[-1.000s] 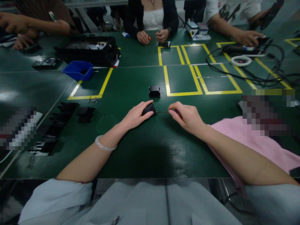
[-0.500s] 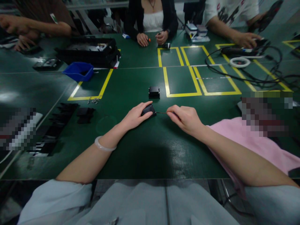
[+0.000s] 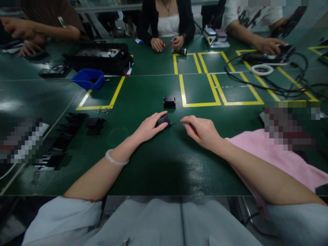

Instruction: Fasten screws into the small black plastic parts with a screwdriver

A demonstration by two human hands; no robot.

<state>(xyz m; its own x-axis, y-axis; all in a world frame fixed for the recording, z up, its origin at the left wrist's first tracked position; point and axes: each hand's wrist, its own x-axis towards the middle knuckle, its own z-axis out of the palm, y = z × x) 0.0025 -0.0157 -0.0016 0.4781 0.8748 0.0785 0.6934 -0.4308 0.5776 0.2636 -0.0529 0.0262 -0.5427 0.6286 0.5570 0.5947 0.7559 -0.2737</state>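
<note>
At the far left of the green table (image 3: 153, 164), a cluster of black moulded pieces (image 3: 74, 124) is lying, with a few loose screws (image 3: 104, 110) resting just beyond them beside a yellow tape corner. Further back a blue bin (image 3: 88, 78) is sitting in front of a long black tray (image 3: 102, 56). The person's left hand (image 3: 150, 128), a pale bangle (image 3: 115, 160) circling its wrist, is curling over a small black part (image 3: 163, 120) and pinning it to the table near the middle, fingers closed down on its top. Just beyond that part, apart from it, a black block (image 3: 169, 101) is standing by the yellow tape squares (image 3: 200, 102). A thin tool (image 3: 176, 124) is running level from the part to the right hand (image 3: 202, 131), which is pinching its dark handle between thumb and bent fingers, the rest of the hand loosely closed. Under the right forearm a pink cloth (image 3: 271, 160) is spreading. Behind it black cables (image 3: 282, 87) are looping around a white ring (image 3: 262, 69), and co-workers' hands are working along the far edge
</note>
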